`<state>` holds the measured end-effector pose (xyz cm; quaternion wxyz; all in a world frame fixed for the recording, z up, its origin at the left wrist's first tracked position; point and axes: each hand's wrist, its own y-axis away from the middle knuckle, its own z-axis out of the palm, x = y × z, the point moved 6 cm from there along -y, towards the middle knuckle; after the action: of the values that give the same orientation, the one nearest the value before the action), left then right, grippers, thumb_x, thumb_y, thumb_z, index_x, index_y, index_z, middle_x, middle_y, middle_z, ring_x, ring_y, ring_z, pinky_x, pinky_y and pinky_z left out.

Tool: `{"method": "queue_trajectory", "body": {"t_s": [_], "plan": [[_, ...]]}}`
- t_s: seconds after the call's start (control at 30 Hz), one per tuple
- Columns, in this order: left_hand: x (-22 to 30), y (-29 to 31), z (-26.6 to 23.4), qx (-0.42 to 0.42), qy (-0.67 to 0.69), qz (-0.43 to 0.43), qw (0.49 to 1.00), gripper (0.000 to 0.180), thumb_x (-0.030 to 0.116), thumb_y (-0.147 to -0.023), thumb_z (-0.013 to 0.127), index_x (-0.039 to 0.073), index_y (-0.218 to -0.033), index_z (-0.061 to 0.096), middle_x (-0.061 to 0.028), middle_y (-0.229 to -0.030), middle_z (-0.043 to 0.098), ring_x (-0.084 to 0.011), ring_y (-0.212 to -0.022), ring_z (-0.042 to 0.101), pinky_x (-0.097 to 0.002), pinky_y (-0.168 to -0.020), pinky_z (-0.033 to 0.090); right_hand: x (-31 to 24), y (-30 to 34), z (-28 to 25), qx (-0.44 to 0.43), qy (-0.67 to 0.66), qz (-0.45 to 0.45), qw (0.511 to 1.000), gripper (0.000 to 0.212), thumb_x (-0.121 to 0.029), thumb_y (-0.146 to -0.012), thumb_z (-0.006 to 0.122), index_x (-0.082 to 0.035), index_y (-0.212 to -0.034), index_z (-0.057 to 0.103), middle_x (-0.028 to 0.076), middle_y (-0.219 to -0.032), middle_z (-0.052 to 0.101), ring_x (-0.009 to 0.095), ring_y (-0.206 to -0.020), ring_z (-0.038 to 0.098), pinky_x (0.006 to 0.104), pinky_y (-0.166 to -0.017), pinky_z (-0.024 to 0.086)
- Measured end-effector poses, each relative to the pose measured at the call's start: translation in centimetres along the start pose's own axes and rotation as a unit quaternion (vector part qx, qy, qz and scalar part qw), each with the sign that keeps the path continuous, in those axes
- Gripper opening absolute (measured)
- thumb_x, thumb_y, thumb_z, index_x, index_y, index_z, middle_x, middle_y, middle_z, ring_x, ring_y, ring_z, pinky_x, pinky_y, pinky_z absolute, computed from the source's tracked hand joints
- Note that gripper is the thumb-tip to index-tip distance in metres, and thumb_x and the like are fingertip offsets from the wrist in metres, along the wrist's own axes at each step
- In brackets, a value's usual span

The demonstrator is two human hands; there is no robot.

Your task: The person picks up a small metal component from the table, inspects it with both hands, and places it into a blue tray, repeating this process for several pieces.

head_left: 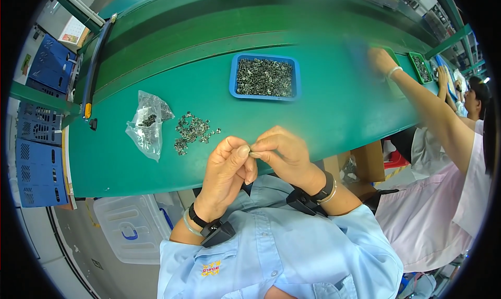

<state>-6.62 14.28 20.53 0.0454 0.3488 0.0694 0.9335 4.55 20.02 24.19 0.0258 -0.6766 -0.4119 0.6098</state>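
Note:
My left hand [228,166] and my right hand [282,154] meet fingertip to fingertip over the near edge of the green table [209,94]. Both are closed in a pinch on something tiny, too small and covered to name. Just to the left of my hands lies a loose pile of small shiny metal parts [192,130]. Beyond it, further left, a clear plastic bag [150,126] holds more such dark and silvery pieces. A blue tray [233,85] full of small metal parts sits on the table ahead of my hands.
Along the far side runs a green conveyor belt [209,25]. At the right, a co-worker's arm [430,98] reaches over the table near a green tray [420,68]. Blue crates [40,171] stand at the left. A clear lidded box [125,228] sits below the table's left end.

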Motion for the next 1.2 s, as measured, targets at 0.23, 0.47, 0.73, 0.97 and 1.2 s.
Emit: {"method": "queue_trajectory", "body": {"t_s": [0.23,0.47,0.73,0.97,1.2], "plan": [[0.0,-0.2,-1.0,0.04,-0.058,-0.002,0.998,0.013,0.019,-0.095,0.055,0.006,-0.096,0.054,-0.0052,-0.069,0.058,-0.0122,-0.056,0.053,-0.0234,-0.049,0.043,0.3,-0.2,0.0,-0.02,0.07,-0.017,0.997,0.014,0.0,-0.078,0.069,-0.005,-0.089,0.063,0.007,-0.083,0.063,0.02,-0.075,0.06,0.0292,-0.064,0.049],[-0.4,-0.3,-0.4,0.013,0.01,-0.025,1.0,0.012,0.018,-0.095,0.056,0.006,-0.098,0.055,-0.0055,-0.07,0.058,-0.0132,-0.056,0.053,-0.0241,-0.049,0.042,0.2,-0.7,-0.5,-0.01,0.049,-0.016,0.999,0.013,-0.003,-0.078,0.069,-0.005,-0.089,0.061,0.006,-0.082,0.063,0.021,-0.074,0.062,0.0298,-0.06,0.05],[-0.7,-0.1,-0.5,-0.012,0.015,0.006,1.0,0.014,0.019,-0.096,0.054,0.006,-0.102,0.055,-0.0066,-0.07,0.057,-0.0141,-0.056,0.052,-0.0255,-0.05,0.042,-0.1,-0.1,-0.1,-0.003,0.019,0.009,1.0,0.014,-0.001,-0.078,0.07,-0.006,-0.089,0.063,0.008,-0.084,0.063,0.022,-0.076,0.061,0.0308,-0.065,0.049],[-0.6,-0.4,-0.1,0.029,-0.074,-0.018,0.997,0.016,0.016,-0.098,0.047,0.002,-0.104,0.05,-0.0068,-0.071,0.055,-0.0144,-0.058,0.051,-0.0251,-0.05,0.04,-0.1,0.1,-0.5,-0.023,0.124,-0.118,0.985,0.007,-0.008,-0.082,0.062,-0.003,-0.088,0.061,0.008,-0.084,0.06,0.026,-0.078,0.059,0.0365,-0.065,0.047],[-0.5,-0.7,0.3,-0.01,-0.126,0.0,0.992,0.016,0.02,-0.098,0.047,0.004,-0.093,0.048,-0.0044,-0.069,0.05,-0.0122,-0.055,0.049,-0.0242,-0.047,0.038,0.3,0.6,-0.4,-0.03,0.092,-0.062,0.993,0.01,-0.015,-0.086,0.059,-0.005,-0.086,0.059,0.009,-0.083,0.053,0.026,-0.078,0.056,0.0368,-0.068,0.045]]}}
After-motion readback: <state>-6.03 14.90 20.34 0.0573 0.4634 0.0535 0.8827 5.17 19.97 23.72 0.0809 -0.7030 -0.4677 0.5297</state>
